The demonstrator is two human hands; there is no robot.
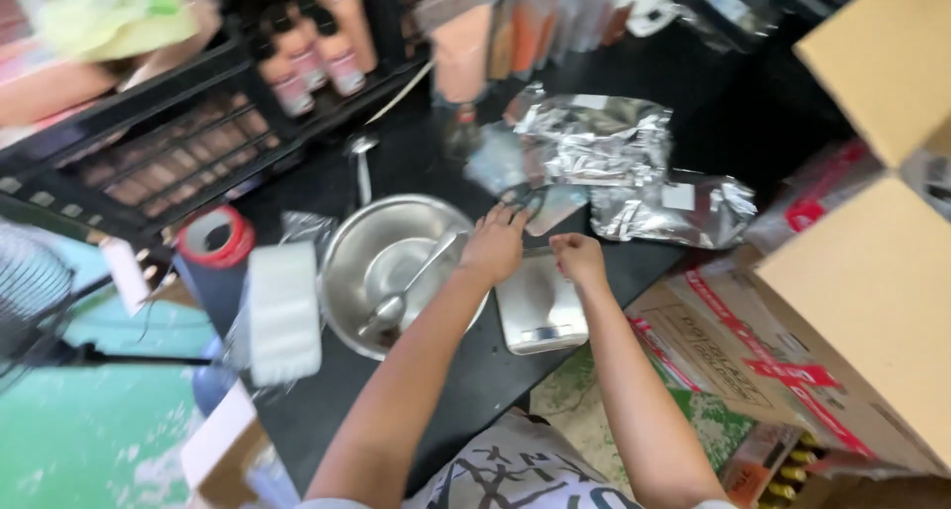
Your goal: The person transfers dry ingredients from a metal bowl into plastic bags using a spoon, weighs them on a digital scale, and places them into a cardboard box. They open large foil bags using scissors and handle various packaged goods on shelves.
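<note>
Scale: I see a small flat kitchen scale (540,306) with a steel top lying at the near edge of the black bench (436,152), its long axis running away from me.
Right hand: my right hand (578,256) sits curled at the scale's far right corner, fingers folded in narrow; it looks to be touching the scale, and I cannot tell whether it pinches anything.
Left hand: my left hand (495,244) rests just left of the scale's far edge, fingers loosely spread toward a clear packet (548,207), between the scale and the steel bowl (396,271).
Nearer hand: the right, by a little.
Bowl: a spoon (408,291) leans inside it, handle toward my left hand.
Beyond: crumpled foil bags (634,172) lie just past both hands.
Left edge: a red tape roll (216,237) and a white block (283,311).
Right: cardboard boxes (852,311) stand off the bench.
</note>
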